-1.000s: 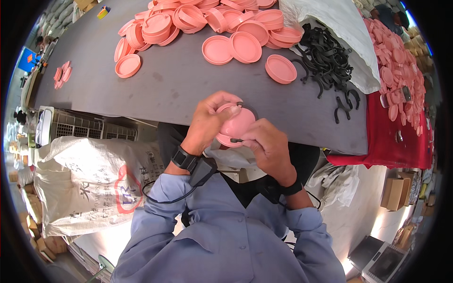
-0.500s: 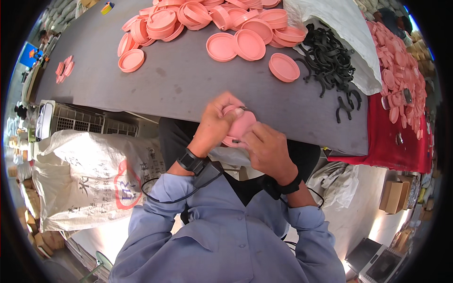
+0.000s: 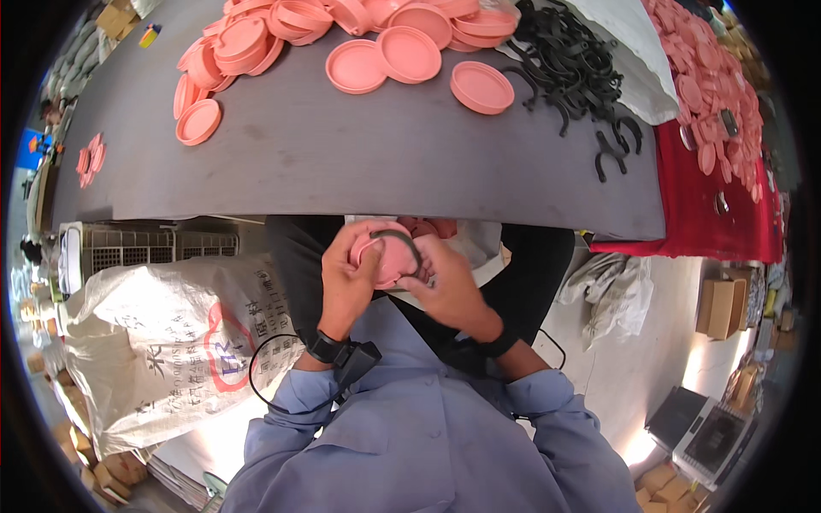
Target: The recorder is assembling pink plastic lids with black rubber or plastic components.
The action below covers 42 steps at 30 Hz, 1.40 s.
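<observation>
Over my lap, just in front of the table edge, both hands hold a round pink plastic lid (image 3: 394,263). My left hand (image 3: 346,278) is closed round its left side, the thumb lying on its face. A black curved clip (image 3: 405,238) runs along the lid's upper right rim. My right hand (image 3: 446,286) is closed at the lid's right side, fingertips by the lower end of the clip. Its fingertips partly overlap, so I cannot tell how far the clip is seated. Behind the hands, more pink pieces (image 3: 438,227) show in a whitish container (image 3: 484,256) between my knees.
On the grey table (image 3: 342,162) lie heaped pink lids (image 3: 244,43) and a pile of black clips (image 3: 573,64). A small pink stack (image 3: 91,160) sits far left. More pink parts (image 3: 714,94) cover a red cloth (image 3: 684,197). A white woven sack (image 3: 171,342) stands left.
My hands have drawn the lid off the table edge, down and left toward my lap. The lid has turned, and the black clip now shows along its rim. The view has shifted.
</observation>
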Tool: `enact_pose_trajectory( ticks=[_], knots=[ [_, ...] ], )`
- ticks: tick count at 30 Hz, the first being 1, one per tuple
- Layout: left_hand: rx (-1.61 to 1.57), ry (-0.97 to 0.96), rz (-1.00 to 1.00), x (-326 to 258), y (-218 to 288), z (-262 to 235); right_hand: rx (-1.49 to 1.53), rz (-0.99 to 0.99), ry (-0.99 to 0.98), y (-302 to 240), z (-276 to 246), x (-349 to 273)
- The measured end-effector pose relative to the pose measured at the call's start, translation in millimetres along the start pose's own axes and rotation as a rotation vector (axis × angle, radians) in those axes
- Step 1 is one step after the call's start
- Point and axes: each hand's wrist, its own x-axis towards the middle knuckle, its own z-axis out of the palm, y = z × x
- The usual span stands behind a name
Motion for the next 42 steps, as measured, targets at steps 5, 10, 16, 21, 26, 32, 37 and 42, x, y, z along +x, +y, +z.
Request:
enact_pose_trajectory(
  ticks=[5,10,16,21,26,32,37,42],
  knots=[
    [-0.04,-0.059,-0.275,-8,-47,9,-0.347,-0.318,0.105,13,26,-8],
    [-0.682,-0.414,-0.504,10,-57,-4,-0.718,-0.304,0.08,18,12,-9],
    [-0.231,-0.304,-0.482,30,-82,20,-0.899,-0.231,0.127,49,-6,-5],
    [0.383,-0.762,-0.366,58,-1,11,-0.565,-0.038,0.021,63,-67,-18],
    [0.364,-0.436,0.12,111,81,51,-0.168,0.055,-0.045,-28,-171,-3],
    [0.854,-0.211,0.898,219,27,115,-0.688,-0.086,0.758,19,-244,105],
    [0.596,-0.171,0.591,226,13,104,-0.838,-0.066,0.8,40,-236,132],
    [-0.201,-0.222,-0.075,183,39,79,-0.671,-0.013,0.763,37,-218,109]
  ],
)
